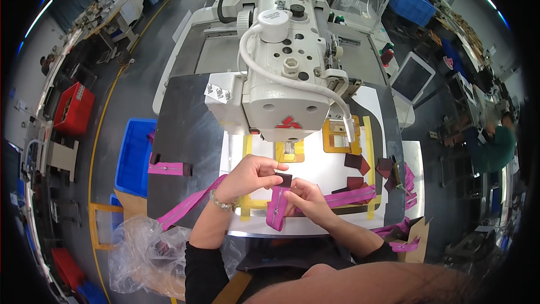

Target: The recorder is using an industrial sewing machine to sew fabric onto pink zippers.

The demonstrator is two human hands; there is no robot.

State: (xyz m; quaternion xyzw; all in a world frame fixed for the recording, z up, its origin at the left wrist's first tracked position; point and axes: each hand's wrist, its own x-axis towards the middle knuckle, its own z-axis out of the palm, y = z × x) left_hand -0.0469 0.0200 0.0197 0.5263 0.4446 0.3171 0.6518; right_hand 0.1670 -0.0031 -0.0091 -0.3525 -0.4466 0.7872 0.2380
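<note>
My left hand (251,178) pinches a small dark patch (285,179) at the upper end of a magenta zipper (277,205). My right hand (308,201) is closed on the same zipper just below the patch, fingers at its right edge. The zipper's lower end hangs folded toward me. Just beyond the hands is the needle area of a white sewing machine (287,95), with a yellow plate (295,155) under it. A second magenta zipper (351,196) lies right of my right hand, and another magenta strip (188,205) runs left behind my left wrist.
Dark red and black patches (355,183) lie on the right of the worktop, near a yellow frame (341,135). One magenta zipper with a dark end (169,169) rests at the left edge. A blue bin (134,157) and clear plastic bag (149,253) stand left; a tablet screen (412,77) is right.
</note>
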